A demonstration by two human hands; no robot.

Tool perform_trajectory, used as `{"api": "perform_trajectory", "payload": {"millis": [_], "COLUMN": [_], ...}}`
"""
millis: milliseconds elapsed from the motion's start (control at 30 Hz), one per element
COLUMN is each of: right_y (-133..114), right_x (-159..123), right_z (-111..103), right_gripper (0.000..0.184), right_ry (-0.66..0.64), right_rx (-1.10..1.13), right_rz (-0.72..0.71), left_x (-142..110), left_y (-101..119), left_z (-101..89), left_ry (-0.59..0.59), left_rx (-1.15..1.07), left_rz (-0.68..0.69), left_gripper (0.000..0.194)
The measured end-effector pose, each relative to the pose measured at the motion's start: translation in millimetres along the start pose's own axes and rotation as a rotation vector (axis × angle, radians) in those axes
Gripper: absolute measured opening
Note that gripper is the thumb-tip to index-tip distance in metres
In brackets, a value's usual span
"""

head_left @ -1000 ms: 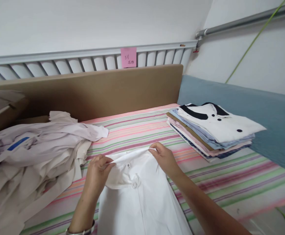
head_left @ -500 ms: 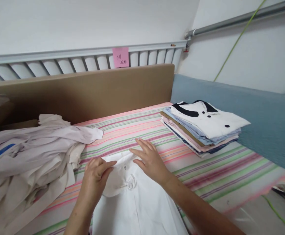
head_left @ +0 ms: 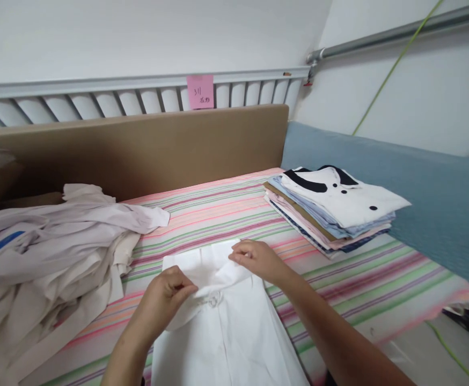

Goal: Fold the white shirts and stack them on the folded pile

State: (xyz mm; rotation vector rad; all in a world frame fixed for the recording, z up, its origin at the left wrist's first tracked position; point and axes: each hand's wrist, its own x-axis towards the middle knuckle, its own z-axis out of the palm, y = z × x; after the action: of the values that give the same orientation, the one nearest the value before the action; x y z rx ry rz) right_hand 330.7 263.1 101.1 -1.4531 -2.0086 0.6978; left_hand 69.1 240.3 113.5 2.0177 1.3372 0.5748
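A white shirt [head_left: 226, 332] lies flat on the striped sheet [head_left: 339, 284] in front of me, collar end away from me. My left hand [head_left: 166, 297] pinches the collar's left side beside the top button. My right hand [head_left: 256, 257] is closed on the collar's right edge, fingers curled on the fabric. The collar flap stands spread out flat between the two hands.
A heap of crumpled white and pale pink garments [head_left: 45, 257] fills the left. A neat stack of folded shirts [head_left: 331, 212] sits at the right, a white one with dark collar on top. A brown headboard [head_left: 138, 150] stands behind, a blue cover [head_left: 419, 187] at right.
The collar has been turned up and spread flat away from me. My right hand went from flat and open on the cloth to gripping the collar edge; my left moved slightly toward me.
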Motion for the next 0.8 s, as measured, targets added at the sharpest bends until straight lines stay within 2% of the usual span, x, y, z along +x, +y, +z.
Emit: {"api": "perform_trajectory", "payload": {"millis": [67, 133, 167, 300, 433, 567, 700, 800], "right_y": [5.8, 10.4, 11.7, 9.9, 5.7, 3.2, 2.2, 4.8], "right_x": [-1.3, -2.2, -2.5, -3.7, -6.0, -8.4, -7.7, -5.2], "right_z": [-2.3, -1.8, -1.2, -0.8, -2.9, -4.3, -4.8, -4.0], "right_gripper": [0.024, 0.035, 0.04, 0.04, 0.035, 0.041, 0.023, 0.015], "right_ry": [-0.081, -0.155, -0.18, -0.242, -0.362, -0.41, -0.478, -0.496], "right_rx": [0.055, 0.11, 0.118, 0.061, 0.041, 0.02, 0.012, 0.094], "right_rz": [0.098, 0.152, 0.162, 0.173, 0.179, 0.139, 0.104, 0.059], "left_x": [0.2, 0.6, 0.8, 1.8, 3.0, 3.3, 4.0, 3.7], "left_y": [1.1, -0.5, -2.1, -8.6, -9.5, -6.4, -4.7, -3.6], "left_z": [4.1, 9.2, 11.8, 20.5, 23.2, 22.3, 22.0, 21.0], "left_ry": [-0.009, 0.007, 0.012, -0.024, -0.081, -0.099, -0.109, -0.099], "left_rx": [0.008, 0.026, 0.032, 0.076, 0.182, 0.285, 0.317, 0.313], "left_rz": [-0.058, -0.118, -0.152, -0.223, -0.207, -0.243, -0.267, -0.264], "left_gripper": [0.018, 0.016, 0.022, 0.041, 0.041, 0.037, 0.034, 0.033]}}
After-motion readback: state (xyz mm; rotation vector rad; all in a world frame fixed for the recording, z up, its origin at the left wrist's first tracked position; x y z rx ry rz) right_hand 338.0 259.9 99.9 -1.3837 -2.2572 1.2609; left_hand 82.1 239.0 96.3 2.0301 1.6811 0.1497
